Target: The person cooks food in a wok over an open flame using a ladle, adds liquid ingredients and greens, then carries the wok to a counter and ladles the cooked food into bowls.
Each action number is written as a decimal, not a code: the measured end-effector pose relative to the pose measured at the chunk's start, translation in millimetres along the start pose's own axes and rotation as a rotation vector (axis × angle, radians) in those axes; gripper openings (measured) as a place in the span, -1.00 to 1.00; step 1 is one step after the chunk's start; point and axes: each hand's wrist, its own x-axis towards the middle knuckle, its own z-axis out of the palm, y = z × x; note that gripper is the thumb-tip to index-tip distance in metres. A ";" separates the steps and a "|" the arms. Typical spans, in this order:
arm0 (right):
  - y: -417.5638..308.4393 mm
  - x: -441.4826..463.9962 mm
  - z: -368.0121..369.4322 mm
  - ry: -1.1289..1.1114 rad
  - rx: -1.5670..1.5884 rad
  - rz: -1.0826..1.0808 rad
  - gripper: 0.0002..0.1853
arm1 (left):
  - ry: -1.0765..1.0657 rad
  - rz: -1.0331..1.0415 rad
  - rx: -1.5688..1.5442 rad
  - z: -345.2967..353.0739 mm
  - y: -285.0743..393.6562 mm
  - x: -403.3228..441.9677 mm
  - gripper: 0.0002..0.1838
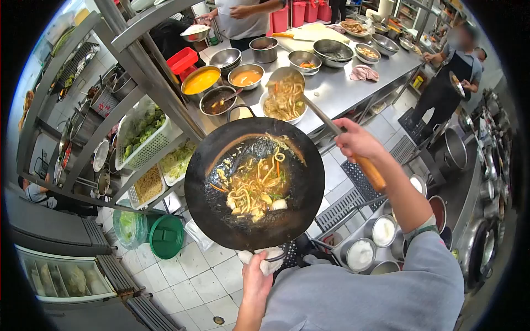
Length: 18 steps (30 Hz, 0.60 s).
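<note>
In the head view, my left hand is closed on the near handle of a large black wok, with a white cloth bunched between. The wok is held up off the table and contains noodles with vegetable strips in a brown sauce. My right hand grips the wooden-handled ladle. Its bowl, full of noodles and sauce, is over a white bowl at the table's near edge. That bowl also has noodles in it, partly hidden by the ladle.
Metal bowls of orange sauce and dark sauce stand on the steel table. Left are a basket of broccoli and a green bin. Pots of white contents stand at right. A person is at far right, another behind the table.
</note>
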 end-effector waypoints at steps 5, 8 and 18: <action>71.8 26.0 5.1 0.330 -0.825 -0.423 -0.32 | 0.027 -0.018 0.013 -0.2 1.4 -2.6 -0.66; 54.3 -11.8 17.9 0.397 -0.912 -0.294 -0.30 | 0.043 -0.018 0.017 -1.2 1.2 -1.4 -0.66; 47.5 -68.5 58.3 0.014 -0.774 -0.110 -0.32 | -0.040 -0.009 0.071 -7.1 4.4 3.4 -0.66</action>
